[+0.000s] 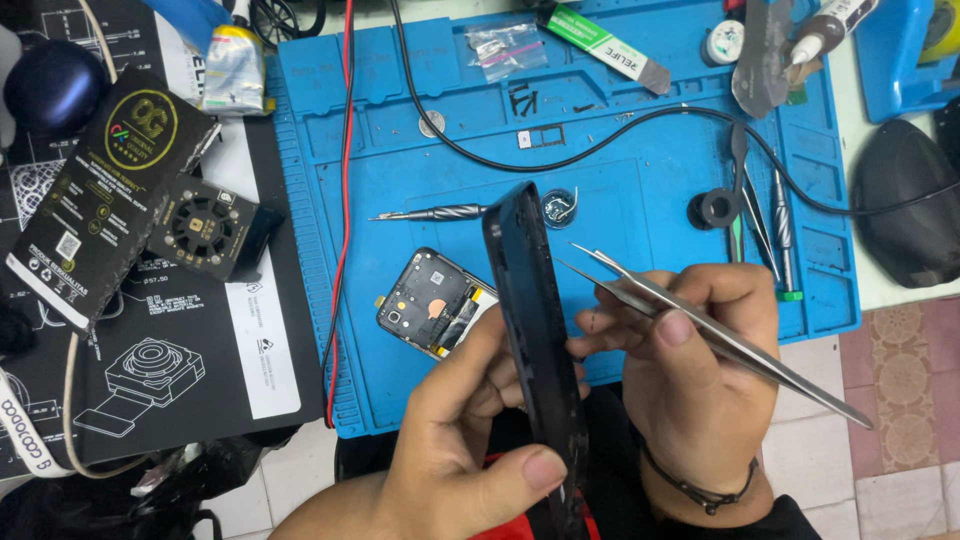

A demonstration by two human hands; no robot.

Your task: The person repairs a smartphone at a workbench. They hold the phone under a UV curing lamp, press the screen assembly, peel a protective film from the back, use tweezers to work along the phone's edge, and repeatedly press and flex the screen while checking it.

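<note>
1. Head view: the left hand holds a black plastic phone back cover upright on its edge, thumb along the near side and fingers behind; its grip is closed on the cover.
2. The right hand has its grip closed on long silver metal tweezers; the tips stand narrowly apart, pointing left, just beside the cover's upper part.
3. The cover is held above the near edge of a blue silicone repair mat on the tabletop.
4. An opened black phone body with exposed circuit parts lies on the mat, just left of the cover.
5. A thin silver screwdriver lies on the mat behind the phone body.
6. More tweezers and drivers lie at the mat's right side, near a small black ring.
7. A black cable crosses the mat's far half.
8. A black printed box lies left of the mat.
</note>
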